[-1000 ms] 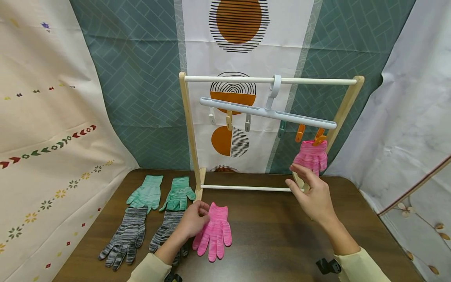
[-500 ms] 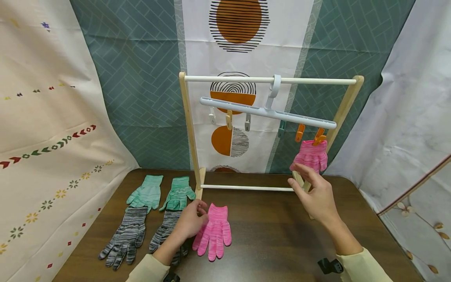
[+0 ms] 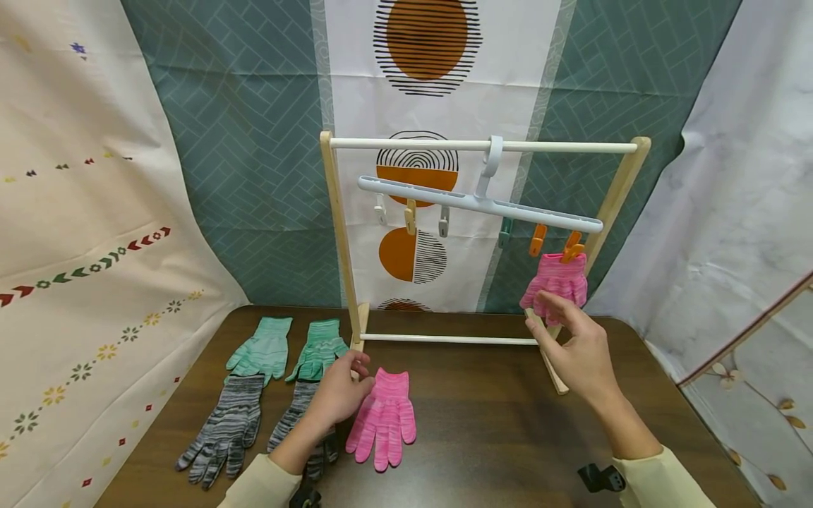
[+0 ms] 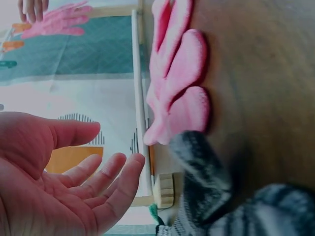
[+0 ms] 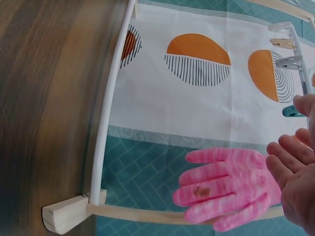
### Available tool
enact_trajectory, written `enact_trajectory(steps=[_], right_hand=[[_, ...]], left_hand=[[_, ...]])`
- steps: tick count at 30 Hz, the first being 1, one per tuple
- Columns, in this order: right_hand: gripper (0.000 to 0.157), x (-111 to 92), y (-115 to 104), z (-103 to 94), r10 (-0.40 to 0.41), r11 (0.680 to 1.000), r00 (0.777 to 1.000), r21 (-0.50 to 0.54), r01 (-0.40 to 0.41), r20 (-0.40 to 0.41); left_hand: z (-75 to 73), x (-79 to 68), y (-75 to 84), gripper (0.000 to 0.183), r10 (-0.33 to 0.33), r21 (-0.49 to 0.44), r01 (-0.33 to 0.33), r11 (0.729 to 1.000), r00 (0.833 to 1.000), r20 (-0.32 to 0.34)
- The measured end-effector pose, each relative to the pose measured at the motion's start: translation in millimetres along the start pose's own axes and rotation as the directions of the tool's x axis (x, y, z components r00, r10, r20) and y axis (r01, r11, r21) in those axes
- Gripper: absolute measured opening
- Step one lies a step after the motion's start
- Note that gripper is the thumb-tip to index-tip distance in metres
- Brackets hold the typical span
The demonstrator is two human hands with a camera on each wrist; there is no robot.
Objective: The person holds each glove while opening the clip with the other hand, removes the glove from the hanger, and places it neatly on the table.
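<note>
My left hand (image 3: 343, 395) hovers beside the pink knit glove (image 3: 390, 423) lying on the table, its fingers loosely bent around nothing in the left wrist view. A second pink glove (image 3: 562, 279) hangs by its cuff from an orange clip (image 3: 573, 252) at the right end of the pale blue hanger (image 3: 464, 200). My right hand (image 3: 581, 353) is raised in front of that hanging glove, partly overlapping its fingers in the head view. In the right wrist view the relaxed fingers hold nothing, and the hanging glove (image 5: 226, 184) has a brownish spot.
The hanger hooks over the top bar of a wooden rack (image 3: 343, 233); several other clips, like the teal clip (image 3: 504, 233), hang without gloves. Two green-and-grey glove groups lie at left: green gloves (image 3: 263, 346) above, striped grey gloves (image 3: 229, 423) below. Patterned curtains stand behind the brown table (image 3: 483, 437).
My left hand has drawn slightly left, off the pink glove on the table. My right hand has shifted a little to the right. The gloves stay where they were.
</note>
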State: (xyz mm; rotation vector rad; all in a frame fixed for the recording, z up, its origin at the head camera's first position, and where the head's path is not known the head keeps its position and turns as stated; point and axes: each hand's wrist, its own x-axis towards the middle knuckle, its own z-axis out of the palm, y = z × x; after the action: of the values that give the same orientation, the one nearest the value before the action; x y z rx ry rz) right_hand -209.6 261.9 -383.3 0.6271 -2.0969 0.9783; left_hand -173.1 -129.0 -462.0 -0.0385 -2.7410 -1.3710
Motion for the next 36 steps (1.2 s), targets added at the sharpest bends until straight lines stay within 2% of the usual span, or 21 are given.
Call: enact_trajectory(steps=[10, 21, 31, 36], right_hand=[[0.052, 7, 3, -14.7, 0.03, 0.999, 0.999, -0.032, -0.031, -0.036], [0.054, 22, 8, -29.9, 0.087, 0.995, 0.989, -0.035, -0.092, -0.119], [0.058, 42, 14, -38.1, 0.185, 0.983, 0.967, 0.036, -0.182, -0.175], [0.056, 51, 19, -39.3, 0.225, 0.974, 0.961, 0.048, -0.22, -0.161]], left_hand=[[-2.7, 4.6, 13.7, 0.037, 0.031, -0.032, -0.032, 0.999, 0.999, -0.022], [-4.1, 5.8, 27.9, 0.041, 0.112, -0.07, -0.114, 0.991, 0.993, -0.035], [-2.8, 9.2, 40.2, 0.045, 0.158, -0.094, -0.16, 0.983, 0.987, -0.036], [-2.2, 9.7, 46.3, 0.044, 0.204, -0.124, -0.208, 0.97, 0.978, -0.039]])
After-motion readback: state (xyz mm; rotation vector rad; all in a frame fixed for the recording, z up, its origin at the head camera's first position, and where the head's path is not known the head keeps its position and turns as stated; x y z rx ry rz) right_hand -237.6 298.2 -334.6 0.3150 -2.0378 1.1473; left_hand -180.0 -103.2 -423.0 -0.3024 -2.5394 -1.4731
